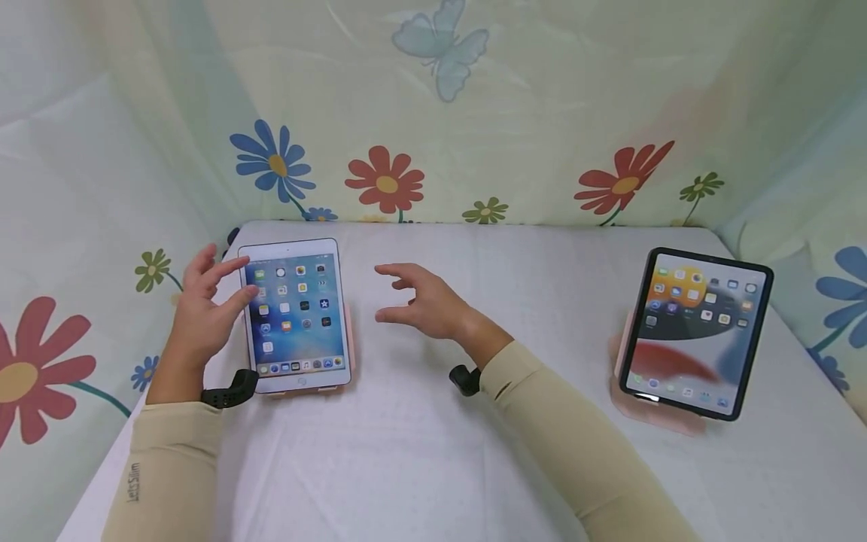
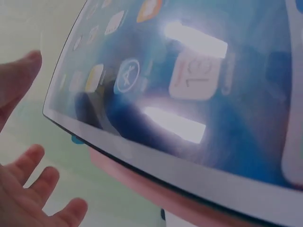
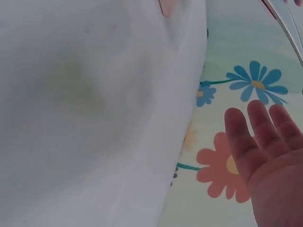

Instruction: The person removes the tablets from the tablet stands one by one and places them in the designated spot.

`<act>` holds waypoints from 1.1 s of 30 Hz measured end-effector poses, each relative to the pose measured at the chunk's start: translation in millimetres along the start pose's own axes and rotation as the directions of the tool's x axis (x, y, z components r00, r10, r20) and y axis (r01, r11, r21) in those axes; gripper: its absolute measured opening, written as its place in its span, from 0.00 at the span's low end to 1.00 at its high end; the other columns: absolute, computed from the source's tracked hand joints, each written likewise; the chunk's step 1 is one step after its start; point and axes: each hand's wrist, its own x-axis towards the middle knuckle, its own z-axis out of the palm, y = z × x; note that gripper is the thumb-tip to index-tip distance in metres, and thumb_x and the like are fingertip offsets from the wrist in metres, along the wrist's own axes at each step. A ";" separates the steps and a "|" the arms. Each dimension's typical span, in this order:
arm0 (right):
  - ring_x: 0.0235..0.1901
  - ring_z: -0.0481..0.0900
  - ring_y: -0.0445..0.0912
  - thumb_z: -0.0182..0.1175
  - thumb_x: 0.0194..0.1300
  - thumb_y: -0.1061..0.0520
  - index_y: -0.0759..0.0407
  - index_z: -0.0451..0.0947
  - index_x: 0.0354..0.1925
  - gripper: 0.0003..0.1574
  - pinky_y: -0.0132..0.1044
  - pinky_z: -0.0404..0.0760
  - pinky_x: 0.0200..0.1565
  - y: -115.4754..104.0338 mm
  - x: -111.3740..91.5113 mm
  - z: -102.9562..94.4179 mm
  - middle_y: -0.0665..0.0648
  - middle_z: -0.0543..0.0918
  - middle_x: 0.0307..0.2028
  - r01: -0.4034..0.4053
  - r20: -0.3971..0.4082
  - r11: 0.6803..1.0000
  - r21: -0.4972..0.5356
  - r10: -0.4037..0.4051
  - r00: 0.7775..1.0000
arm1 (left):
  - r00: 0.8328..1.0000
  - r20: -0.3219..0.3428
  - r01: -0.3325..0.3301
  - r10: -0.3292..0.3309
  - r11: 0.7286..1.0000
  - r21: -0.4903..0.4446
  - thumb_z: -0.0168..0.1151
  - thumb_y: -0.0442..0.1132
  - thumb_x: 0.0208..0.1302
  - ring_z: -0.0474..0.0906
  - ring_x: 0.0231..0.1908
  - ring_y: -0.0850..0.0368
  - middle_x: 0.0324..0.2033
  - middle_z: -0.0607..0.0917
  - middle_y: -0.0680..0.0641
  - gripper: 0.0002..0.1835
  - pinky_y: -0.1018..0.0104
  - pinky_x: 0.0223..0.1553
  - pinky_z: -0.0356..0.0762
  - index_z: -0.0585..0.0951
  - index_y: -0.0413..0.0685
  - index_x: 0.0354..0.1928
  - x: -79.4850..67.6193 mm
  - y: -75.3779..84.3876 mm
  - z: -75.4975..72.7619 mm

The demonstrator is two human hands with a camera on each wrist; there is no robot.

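Observation:
A white tablet [image 1: 298,324] with its screen lit and rows of app icons leans on a pink stand [image 1: 350,331] at the left. Beside its left edge is my left hand [image 1: 203,312], fingers spread, thumb overlapping the screen's edge in the head view. The left wrist view shows that hand's fingers [image 2: 45,182] apart from the tablet's rim. To the right of the tablet, my right hand [image 1: 430,301] hovers with thumb and forefinger parted, holding nothing. In the right wrist view its fingers [image 3: 267,127] are loosely extended.
A black-rimmed tablet [image 1: 701,331], also lit, leans on another pink stand [image 1: 657,418] at the table's right. White cloth covers the table [image 1: 379,452]. Behind hangs a pale curtain [image 1: 528,98] with printed flowers and a butterfly. Each wrist bears a black strap [image 1: 233,391].

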 end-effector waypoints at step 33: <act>0.63 0.71 0.49 0.67 0.65 0.58 0.50 0.61 0.76 0.45 0.37 0.80 0.53 -35.4 46.2 21.7 0.54 0.69 0.68 0.042 0.148 0.984 0.172 -0.068 0.987 | 0.942 0.327 0.139 -0.072 0.973 -0.187 0.58 0.42 0.75 0.68 0.55 0.59 0.57 0.71 0.50 0.20 0.75 0.55 0.72 0.76 0.50 0.66 27.3 -31.1 -12.5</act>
